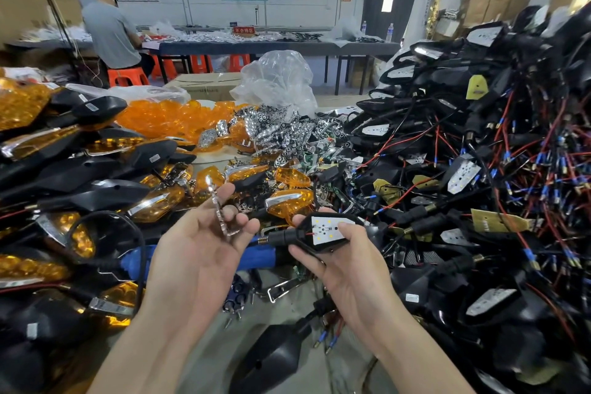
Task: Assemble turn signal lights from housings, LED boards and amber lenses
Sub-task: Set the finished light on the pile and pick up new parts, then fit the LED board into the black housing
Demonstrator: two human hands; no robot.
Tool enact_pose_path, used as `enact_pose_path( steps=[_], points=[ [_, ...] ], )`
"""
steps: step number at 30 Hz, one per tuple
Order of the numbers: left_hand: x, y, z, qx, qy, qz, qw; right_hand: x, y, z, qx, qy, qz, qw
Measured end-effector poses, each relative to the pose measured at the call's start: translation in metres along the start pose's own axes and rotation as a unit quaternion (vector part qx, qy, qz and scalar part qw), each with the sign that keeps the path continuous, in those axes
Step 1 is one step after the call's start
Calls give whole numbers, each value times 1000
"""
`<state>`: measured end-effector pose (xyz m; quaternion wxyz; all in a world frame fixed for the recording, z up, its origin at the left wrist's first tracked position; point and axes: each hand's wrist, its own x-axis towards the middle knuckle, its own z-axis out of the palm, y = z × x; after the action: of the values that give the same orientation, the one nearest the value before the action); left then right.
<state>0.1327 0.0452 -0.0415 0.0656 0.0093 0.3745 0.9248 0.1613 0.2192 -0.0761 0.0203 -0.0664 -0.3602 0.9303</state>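
Note:
My right hand (348,262) grips a black turn signal housing (307,241) with a white LED board (327,229) set in it; the thumb lies on the board. My left hand (198,246) holds a chrome reflector piece (220,211) upright between thumb and fingers, just left of the housing. Loose amber lenses (172,117) lie heaped behind. More chrome reflectors (275,128) are piled in the middle. Wired black housings (479,144) with boards tower at the right.
Finished lights with amber lenses (80,163) are stacked at the left. A blue-handled tool (256,257) lies under my hands. A clear plastic bag (278,80) and a cardboard box (204,85) stand behind. A person on an orange stool (128,77) works at a far table.

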Motion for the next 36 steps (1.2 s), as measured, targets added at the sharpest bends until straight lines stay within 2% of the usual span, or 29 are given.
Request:
enact_pose_path(
  steps=[3, 8, 10, 12, 14, 21, 26, 30, 36],
  points=[
    [1, -1, 4, 2, -8, 2, 1000, 0, -1, 0, -4, 1, -2, 1000],
    [-1, -12, 7, 122, -37, 54, 990, 1, -1, -1, -3, 5, -10, 1000],
    [-3, -16, 6, 231, -43, 94, 967, 2, -1, -1, -7, 6, -11, 1000],
    [-6, -17, 4, 359, -64, 128, 922, 1, 0, 0, -4, 6, -10, 1000],
    [-6, -15, 1, 425, -85, 149, 889, 0, 0, 0, -7, 3, -16, 1000],
    [-8, -18, 3, 457, -176, 145, 860, -3, 1, 0, -47, -6, -54, 997],
    [-10, -16, -1, 525, -170, 162, 819, -3, 3, -2, -90, -17, -74, 993],
    [-11, -16, -3, 555, -159, 168, 799, -2, 3, -4, -109, -22, -82, 990],
    [-11, -18, -2, 589, -172, 221, 758, 1, 4, -4, -132, -19, -93, 987]
  ],
)
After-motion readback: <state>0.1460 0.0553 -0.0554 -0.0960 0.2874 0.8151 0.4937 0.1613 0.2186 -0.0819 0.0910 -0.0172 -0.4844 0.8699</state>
